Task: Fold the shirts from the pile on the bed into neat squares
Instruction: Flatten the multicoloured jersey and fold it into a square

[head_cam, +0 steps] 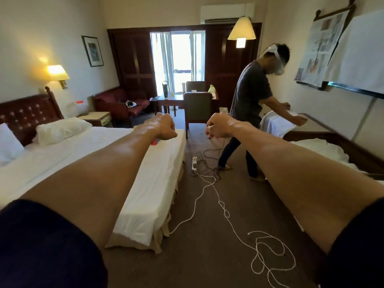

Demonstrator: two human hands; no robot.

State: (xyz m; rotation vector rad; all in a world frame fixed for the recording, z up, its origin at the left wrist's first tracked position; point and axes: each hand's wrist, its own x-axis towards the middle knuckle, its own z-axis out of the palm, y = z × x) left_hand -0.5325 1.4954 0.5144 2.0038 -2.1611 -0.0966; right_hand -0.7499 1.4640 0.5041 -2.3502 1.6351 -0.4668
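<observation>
reaching left hand (166, 127), right hand (218, 126), both fisted

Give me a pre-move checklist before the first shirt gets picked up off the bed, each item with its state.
1. Left hand free: ok, fingers curled, nothing seen in it.
2. Right hand free: ok, fingers curled, nothing seen in it.
3. Shirt pile located: not ok, only a red scrap shows behind the left forearm on the bed.
4. Bare sheet to fold on: ok, white sheet lies flat.
5. Floor safe: not ok, white cord and power strip lie beside the bed.
6. Other person out of the way: ok, busy at the far counter.
</observation>
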